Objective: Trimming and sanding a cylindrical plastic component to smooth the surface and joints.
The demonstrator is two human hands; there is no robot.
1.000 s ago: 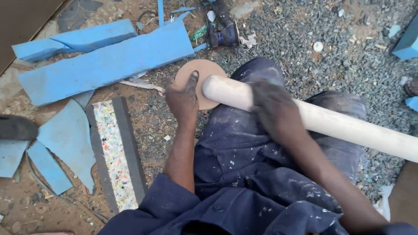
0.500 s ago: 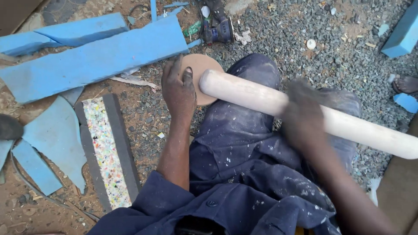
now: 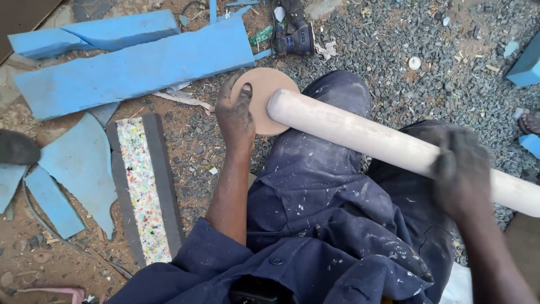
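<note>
Pole: long pale round wooden pole [image 3: 365, 135] lying across lap, looking stiff, heavyish; best gripped mid-shaft.
L hand [image 3: 236, 115]: fingers closing on flat round tan disc [image 3: 264, 93].
R hand [image 3: 464, 171]: blurred, fingers wrapping pole.

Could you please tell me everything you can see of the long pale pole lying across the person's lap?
The pale pole is a thick, smooth round rod, wood by its look. It slants across the lap and runs out of frame at right. Its rounded near end meets a tan disc, held by the left hand. The right hand, blurred, rests on it further along.
</note>
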